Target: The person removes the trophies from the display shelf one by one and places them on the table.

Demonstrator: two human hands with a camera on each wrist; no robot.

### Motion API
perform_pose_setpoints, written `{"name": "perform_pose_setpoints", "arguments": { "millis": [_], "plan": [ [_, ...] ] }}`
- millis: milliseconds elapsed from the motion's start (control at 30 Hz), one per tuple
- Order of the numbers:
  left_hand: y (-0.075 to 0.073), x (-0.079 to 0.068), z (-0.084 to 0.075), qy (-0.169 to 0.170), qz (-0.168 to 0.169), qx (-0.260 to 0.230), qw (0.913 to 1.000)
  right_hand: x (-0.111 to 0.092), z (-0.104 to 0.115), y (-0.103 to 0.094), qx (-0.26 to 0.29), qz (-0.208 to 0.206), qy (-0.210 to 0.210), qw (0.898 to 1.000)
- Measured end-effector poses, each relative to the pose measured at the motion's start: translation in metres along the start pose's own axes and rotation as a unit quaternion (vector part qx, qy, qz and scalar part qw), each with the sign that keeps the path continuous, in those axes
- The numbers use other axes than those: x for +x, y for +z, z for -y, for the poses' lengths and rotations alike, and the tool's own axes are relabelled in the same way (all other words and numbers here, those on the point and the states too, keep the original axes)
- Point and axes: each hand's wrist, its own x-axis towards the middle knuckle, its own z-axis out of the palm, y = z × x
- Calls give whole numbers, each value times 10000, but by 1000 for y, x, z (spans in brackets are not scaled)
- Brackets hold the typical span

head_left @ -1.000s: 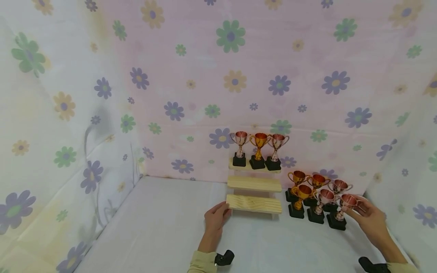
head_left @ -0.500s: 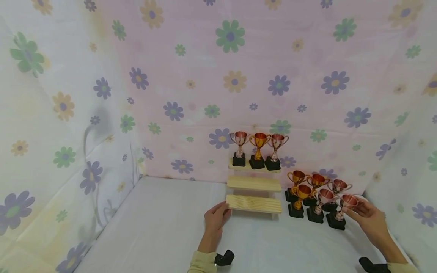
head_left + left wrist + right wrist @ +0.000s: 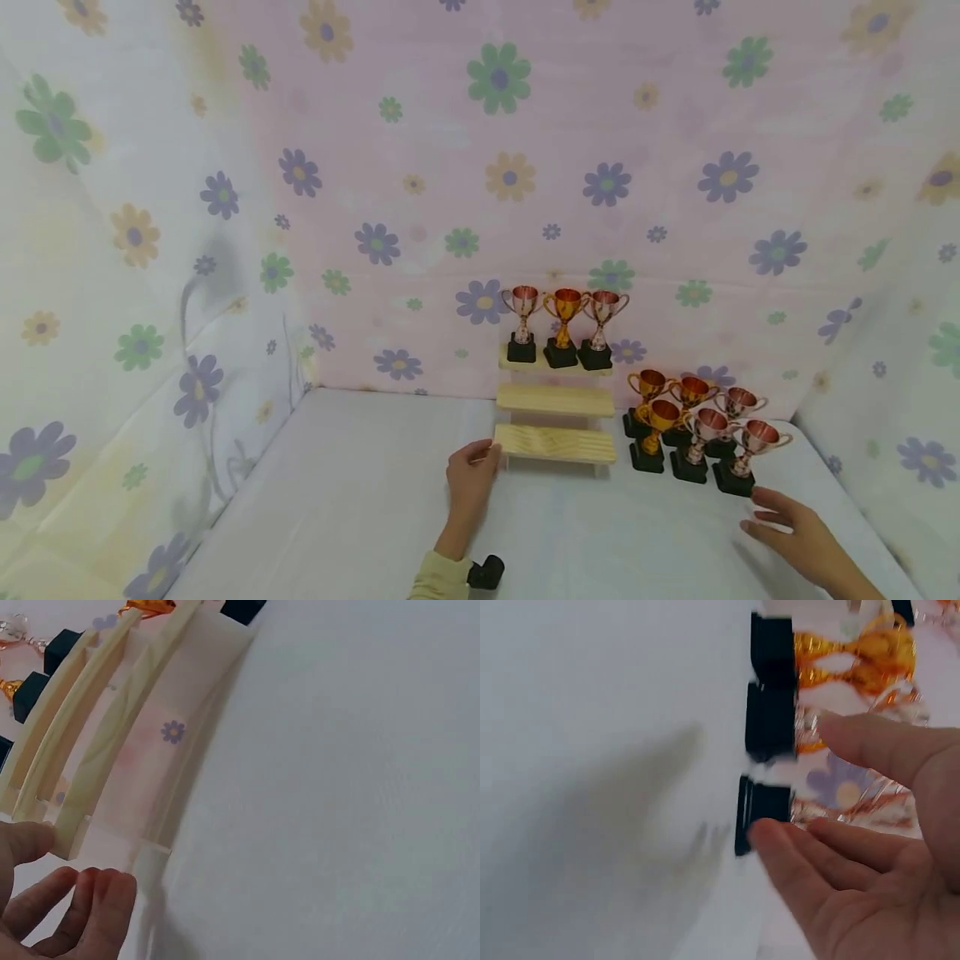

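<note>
A three-tier display shelf (image 3: 555, 442) with wooden steps and clear side panels stands on the table. My left hand (image 3: 471, 483) pinches the left end of its lowest step, the thumb on the plank (image 3: 112, 739) and the curled fingers beneath. Three small trophies stand on the top tier: a gold trophy (image 3: 564, 317) between a silvery-pink trophy (image 3: 522, 308) and another pale trophy (image 3: 601, 317). Right of the shelf, several more trophies stand upright in two rows. My right hand (image 3: 798, 537), fingers apart and holding nothing, is in front of the nearest rose-coloured trophy (image 3: 750, 450).
The gold trophy (image 3: 657, 425) at the front left of the group stands close to the shelf's right side. A white cloth (image 3: 337, 500) covers the table. Flower-patterned fabric (image 3: 420, 125) walls the back and both sides.
My right hand has let go of the front right trophy and moved back toward me. That trophy stays upright in place. The left hand keeps its hold on the shelf, and the head view has shifted slightly.
</note>
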Motion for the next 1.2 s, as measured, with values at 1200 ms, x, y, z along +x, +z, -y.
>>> {"name": "perform_pose_setpoints", "arguments": {
  "millis": [1200],
  "plan": [
    [25,120,-196,1272,1853,180,9743,52,152,147,5332,-698,929,8380]
  ]
}}
